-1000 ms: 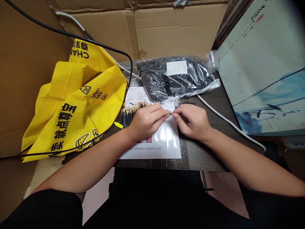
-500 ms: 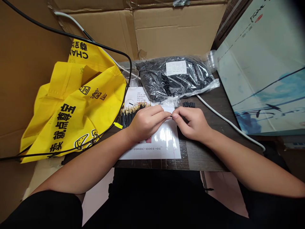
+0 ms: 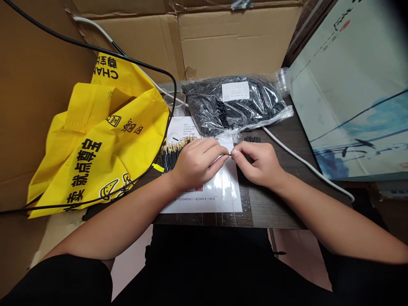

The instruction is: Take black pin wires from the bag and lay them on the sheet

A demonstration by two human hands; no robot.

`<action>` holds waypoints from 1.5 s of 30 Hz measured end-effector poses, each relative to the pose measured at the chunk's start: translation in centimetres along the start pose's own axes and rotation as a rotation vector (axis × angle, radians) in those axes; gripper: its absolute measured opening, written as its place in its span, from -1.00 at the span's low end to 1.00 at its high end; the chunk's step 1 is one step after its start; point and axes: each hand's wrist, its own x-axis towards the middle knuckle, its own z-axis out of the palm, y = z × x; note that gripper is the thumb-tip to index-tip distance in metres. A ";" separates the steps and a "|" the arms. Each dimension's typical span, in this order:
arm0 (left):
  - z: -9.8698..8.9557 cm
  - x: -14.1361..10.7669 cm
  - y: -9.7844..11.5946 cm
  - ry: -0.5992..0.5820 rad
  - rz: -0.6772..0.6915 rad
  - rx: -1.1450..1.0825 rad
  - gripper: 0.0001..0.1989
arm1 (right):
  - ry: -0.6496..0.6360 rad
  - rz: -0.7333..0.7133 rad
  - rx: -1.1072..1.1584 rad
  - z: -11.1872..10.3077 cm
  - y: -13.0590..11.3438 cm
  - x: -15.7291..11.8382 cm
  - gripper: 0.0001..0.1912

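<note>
Dark tabletop (image 3: 274, 210) backed by cardboard (image 3: 236, 42), with my two hands meeting over a printed sheet (image 3: 225, 182).
From left to right: the yellow bag (image 3: 89, 140) lies crumpled at the side, which seems to leave the middle free for my hands; gold-tipped black wires (image 3: 170, 157) lie bunched beside my left hand (image 3: 199, 161), probably for easy picking; that hand pinches a thin black piece (image 3: 230, 154) between thumb and fingers, above the sheet's right part; the clear plastic bag (image 3: 255, 108) of black pieces sits behind, perhaps as stock; my right hand (image 3: 259, 163) closes thumb and forefinger on the thin piece's other end, presumably to steady it; short black pieces (image 3: 252, 139) lie in a row just beyond, apparently within reach.
</note>
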 end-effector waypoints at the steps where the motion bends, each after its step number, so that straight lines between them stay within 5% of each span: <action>1: 0.0 0.0 0.0 0.011 -0.017 -0.027 -0.90 | 0.019 -0.008 0.009 0.0 -0.1 0.0 -0.81; 7: -0.1 0.3 0.2 0.065 -0.122 -0.206 -0.90 | 0.126 -0.014 0.061 -0.1 -0.3 0.1 -0.92; 16: -0.2 0.4 0.6 0.066 -0.191 -0.304 -0.90 | 0.101 -0.050 0.113 -0.1 -0.2 0.4 -0.93; 40: -0.1 0.2 -0.3 0.068 -0.001 -0.056 -0.89 | 0.079 0.164 0.188 -0.1 -0.6 0.5 -0.88; 45: -0.5 0.5 0.8 0.067 -0.295 -0.366 -0.87 | 0.127 0.143 0.294 0.1 -0.7 0.5 -0.93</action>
